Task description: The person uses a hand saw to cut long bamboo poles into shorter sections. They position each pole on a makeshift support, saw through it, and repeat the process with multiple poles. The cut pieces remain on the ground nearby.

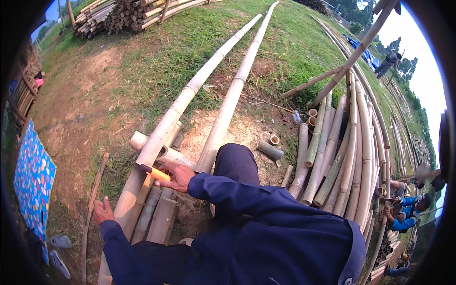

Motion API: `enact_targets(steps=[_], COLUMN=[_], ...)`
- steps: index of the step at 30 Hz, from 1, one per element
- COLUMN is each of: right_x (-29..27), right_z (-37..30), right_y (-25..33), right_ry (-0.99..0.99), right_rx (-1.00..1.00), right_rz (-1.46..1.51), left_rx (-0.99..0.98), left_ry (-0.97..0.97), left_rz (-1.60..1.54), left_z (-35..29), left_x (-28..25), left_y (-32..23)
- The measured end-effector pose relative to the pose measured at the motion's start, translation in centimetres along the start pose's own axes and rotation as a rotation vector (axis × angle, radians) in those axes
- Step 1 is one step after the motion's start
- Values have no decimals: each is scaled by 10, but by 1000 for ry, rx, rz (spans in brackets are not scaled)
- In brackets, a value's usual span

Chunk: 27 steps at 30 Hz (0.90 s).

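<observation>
My right hand [179, 177] is closed around a tool with an orange handle [160, 175] and a dark end, held against the top of a long pale bamboo pole [173, 111]. Its blade or working part cannot be made out. Beside the same pole's near stretch, on its left, is my left hand [103, 212], fingers apart and holding nothing I can see. The pole lies across a short bamboo crosspiece [176, 156]. A second long bamboo pole [237, 83] runs alongside to the right, its near end by my bent knee [237, 164].
Bamboo poles [327, 156] are heaped at right under a slanted post [356, 52]. Short offcuts [270, 149] lie on sawdust. At left are a blue patterned cloth [33, 175] and shoes [59, 259]. A person in blue [411, 213] works at far right.
</observation>
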State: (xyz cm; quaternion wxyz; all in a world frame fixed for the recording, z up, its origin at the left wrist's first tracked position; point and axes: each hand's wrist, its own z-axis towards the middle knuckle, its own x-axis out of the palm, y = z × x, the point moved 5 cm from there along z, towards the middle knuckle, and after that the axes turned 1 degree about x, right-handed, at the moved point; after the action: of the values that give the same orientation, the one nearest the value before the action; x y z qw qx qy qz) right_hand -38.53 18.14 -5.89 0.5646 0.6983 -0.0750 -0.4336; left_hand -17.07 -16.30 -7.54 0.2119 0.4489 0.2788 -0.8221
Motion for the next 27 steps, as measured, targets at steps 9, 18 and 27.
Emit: enact_targets(steps=[9,18,27], right_x=[35,40,-39], right_z=[-2,10,-121], right_y=[-23,-21,17], right_ry=[83,138,151], right_rx=[40,134,209], right_rz=[195,275,173], left_rx=[69,-61,-126], left_ry=[414,631,670], left_rz=[109,144,169], left_z=[-30,-28,-42], left_x=[24,49,53], left_y=[-25,-24,-11])
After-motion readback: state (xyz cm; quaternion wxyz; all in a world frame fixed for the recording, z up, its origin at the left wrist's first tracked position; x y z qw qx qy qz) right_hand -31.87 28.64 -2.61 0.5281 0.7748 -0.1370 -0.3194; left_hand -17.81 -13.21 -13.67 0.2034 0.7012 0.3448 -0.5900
